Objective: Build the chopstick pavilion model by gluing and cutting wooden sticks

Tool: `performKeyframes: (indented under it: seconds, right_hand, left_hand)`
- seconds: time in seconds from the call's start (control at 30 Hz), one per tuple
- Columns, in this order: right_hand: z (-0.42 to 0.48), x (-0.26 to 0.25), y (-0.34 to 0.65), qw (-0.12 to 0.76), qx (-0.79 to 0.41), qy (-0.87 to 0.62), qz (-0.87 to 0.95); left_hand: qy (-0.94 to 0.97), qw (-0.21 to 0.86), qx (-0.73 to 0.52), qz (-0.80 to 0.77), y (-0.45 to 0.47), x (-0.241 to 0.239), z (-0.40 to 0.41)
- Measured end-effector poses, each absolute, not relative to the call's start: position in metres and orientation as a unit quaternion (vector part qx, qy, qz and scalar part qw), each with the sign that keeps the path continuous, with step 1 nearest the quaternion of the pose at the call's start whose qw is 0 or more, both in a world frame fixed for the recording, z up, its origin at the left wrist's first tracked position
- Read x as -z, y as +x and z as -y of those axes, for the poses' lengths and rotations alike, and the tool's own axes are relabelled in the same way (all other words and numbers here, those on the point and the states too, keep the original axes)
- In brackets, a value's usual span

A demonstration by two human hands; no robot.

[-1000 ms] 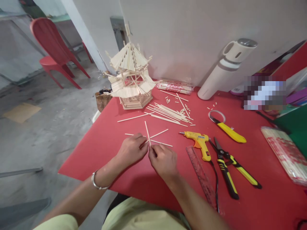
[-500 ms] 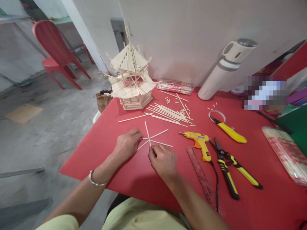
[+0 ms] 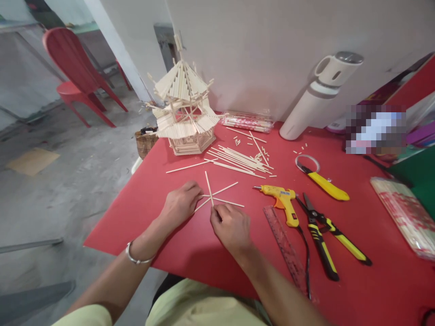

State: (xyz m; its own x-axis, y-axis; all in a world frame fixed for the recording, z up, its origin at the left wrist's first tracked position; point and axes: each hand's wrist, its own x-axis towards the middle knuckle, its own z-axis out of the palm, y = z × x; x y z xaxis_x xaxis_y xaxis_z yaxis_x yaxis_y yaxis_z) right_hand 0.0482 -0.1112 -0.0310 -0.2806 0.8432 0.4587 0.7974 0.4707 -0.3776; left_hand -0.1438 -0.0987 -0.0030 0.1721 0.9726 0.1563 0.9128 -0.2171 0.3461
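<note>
Three thin wooden sticks [image 3: 224,189] cross one another in a star shape on the red tabletop. My right hand [image 3: 233,226] is closed in a pinch on the near end of the steepest stick [image 3: 208,183], which lies over the crossing. At the left, my left hand [image 3: 183,199] has its fingers closed at the end of another stick of the star; the fingertips partly hide that end. Behind the hands stands a pagoda model [image 3: 186,104] built from the same kind of sticks. Several loose sticks [image 3: 234,160] lie between it and the star.
Right of my hands lie a yellow glue gun [image 3: 282,194], a clear ruler [image 3: 285,249], black-and-yellow shears [image 3: 322,235] and a yellow-handled cutter [image 3: 328,185]. A white flask [image 3: 309,104] stands by the wall. Packs of sticks [image 3: 404,213] rest at the right edge and back.
Both hands keep their hold on the crossed sticks, with no clear movement. The whole view has shifted very slightly.
</note>
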Motion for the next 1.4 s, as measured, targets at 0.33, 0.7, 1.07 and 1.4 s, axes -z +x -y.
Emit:
performKeyframes:
  seconds: [0.33, 0.7, 1.07, 1.4]
  right_hand:
    - [0.113, 0.031, 0.046, 0.274, -0.078, -0.53, 0.798]
    - [0.121, -0.035, 0.209, 0.183, 0.121, -0.717, 0.662]
    - [0.134, -0.025, 0.244, 0.134, 0.019, -0.77, 0.624]
    - [0.084, -0.016, 0.186, -0.009, -0.031, -0.77, 0.638]
  left_hand:
    - [0.763, -0.009, -0.192, -0.617, -0.153, -0.005, 0.095]
    - [0.635, 0.179, -0.423, -0.621, -0.157, -0.023, 0.1]
    - [0.648, 0.204, -0.418, -0.603, -0.132, -0.031, 0.129]
    - [0.66, 0.152, -0.395, -0.62, -0.136, -0.031, 0.148]
